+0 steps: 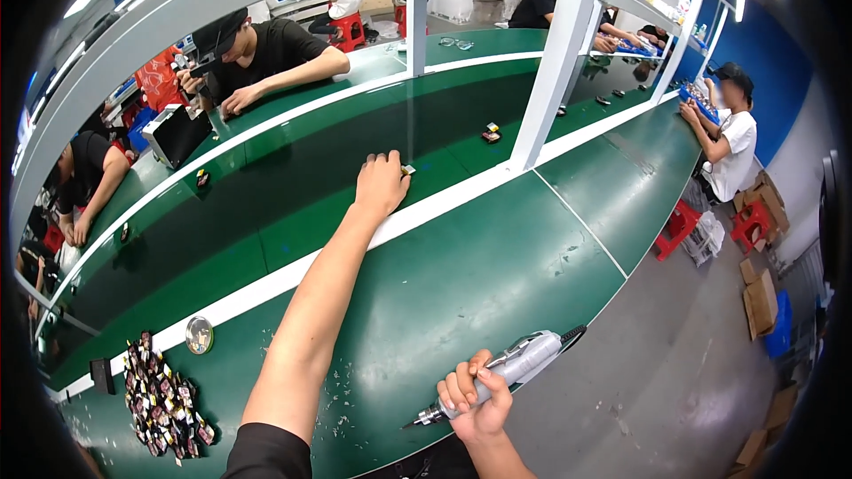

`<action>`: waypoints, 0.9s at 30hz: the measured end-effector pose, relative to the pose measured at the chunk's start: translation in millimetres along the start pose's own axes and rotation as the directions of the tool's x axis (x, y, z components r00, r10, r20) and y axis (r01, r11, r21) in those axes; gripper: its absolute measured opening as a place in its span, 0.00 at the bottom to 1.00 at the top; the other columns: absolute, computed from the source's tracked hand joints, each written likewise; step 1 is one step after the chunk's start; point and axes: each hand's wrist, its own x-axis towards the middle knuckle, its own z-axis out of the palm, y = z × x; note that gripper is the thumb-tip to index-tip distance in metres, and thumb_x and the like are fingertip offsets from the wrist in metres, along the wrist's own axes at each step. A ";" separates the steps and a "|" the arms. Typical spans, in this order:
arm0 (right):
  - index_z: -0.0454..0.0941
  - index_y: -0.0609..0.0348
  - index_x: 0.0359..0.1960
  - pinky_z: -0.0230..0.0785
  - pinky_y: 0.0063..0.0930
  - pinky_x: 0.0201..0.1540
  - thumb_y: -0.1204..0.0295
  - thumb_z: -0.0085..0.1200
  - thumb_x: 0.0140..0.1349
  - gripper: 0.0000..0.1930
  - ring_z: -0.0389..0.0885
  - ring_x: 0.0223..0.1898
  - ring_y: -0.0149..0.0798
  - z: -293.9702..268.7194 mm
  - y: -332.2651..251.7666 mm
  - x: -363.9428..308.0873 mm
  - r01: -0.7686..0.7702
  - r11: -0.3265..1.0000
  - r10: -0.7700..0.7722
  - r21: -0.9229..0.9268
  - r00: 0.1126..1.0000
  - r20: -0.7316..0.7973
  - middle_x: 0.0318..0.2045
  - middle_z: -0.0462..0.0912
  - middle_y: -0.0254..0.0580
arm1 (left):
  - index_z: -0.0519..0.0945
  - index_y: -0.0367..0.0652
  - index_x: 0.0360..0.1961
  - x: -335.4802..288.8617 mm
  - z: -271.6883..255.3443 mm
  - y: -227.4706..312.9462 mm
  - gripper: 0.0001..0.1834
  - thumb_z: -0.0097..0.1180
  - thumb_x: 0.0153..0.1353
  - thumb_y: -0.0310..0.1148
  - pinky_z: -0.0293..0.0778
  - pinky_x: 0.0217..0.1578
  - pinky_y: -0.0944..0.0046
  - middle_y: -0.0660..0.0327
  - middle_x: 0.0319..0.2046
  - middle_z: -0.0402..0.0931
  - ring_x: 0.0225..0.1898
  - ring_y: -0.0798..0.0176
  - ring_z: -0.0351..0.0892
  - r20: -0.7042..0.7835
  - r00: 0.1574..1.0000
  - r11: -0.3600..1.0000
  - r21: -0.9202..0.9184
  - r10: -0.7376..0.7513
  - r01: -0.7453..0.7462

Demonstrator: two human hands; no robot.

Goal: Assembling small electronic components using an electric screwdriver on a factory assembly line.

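My left arm stretches out over the dark green conveyor belt (311, 160). The fingers of my left hand (382, 183) are bent down around a small part (407, 171), whose pale, yellowish edge shows beside them; the rest is hidden. Low at the bench's near edge, my right hand (477, 395) is wrapped round a silver electric screwdriver (524, 357). Its thin bit points down and left, and a black cord leaves its back end. At the left of the green bench (461, 284) lies a pile of small black parts (164, 399) with yellow, white and pinkish bits.
A round picture disc (200, 335) and a black block (103, 376) lie near the pile. White scraps dot the bench. A white post (561, 62) rises from the divider ahead. More small parts (491, 133) sit on the belt. Other people work across it and at the right.
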 end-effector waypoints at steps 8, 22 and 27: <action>0.68 0.55 0.31 0.58 0.27 0.24 0.72 0.43 0.61 0.03 0.59 0.13 0.29 5.3 1.4 -9.8 -0.027 1.000 0.027 0.015 1.000 -0.001 0.12 0.60 0.32 | 0.71 0.35 0.46 -38.3 -34.5 -9.8 0.19 0.57 0.52 0.28 0.69 0.49 0.54 0.50 0.40 0.75 0.44 0.49 0.73 0.009 0.996 0.961 -0.263 0.094 -0.088; 0.67 0.56 0.32 0.60 0.24 0.20 0.70 0.41 0.64 0.05 0.59 0.11 0.26 -0.8 -9.5 -37.2 -0.047 0.999 0.047 -0.008 0.999 0.027 0.12 0.61 0.29 | 0.72 0.31 0.53 -278.8 -153.3 61.9 0.28 0.54 0.45 0.18 0.71 0.52 0.54 0.47 0.53 0.70 0.53 0.47 0.71 0.221 0.762 0.786 -0.299 0.609 -0.541; 0.67 0.56 0.33 0.61 0.24 0.20 0.70 0.41 0.63 0.05 0.59 0.11 0.27 1.9 -0.3 -58.6 -0.080 0.997 0.080 -0.020 0.997 0.004 0.12 0.61 0.30 | 0.75 0.29 0.46 -289.2 -154.2 69.3 0.22 0.57 0.46 0.18 0.74 0.48 0.55 0.48 0.48 0.74 0.47 0.47 0.75 0.177 0.851 0.803 -0.469 0.494 -0.368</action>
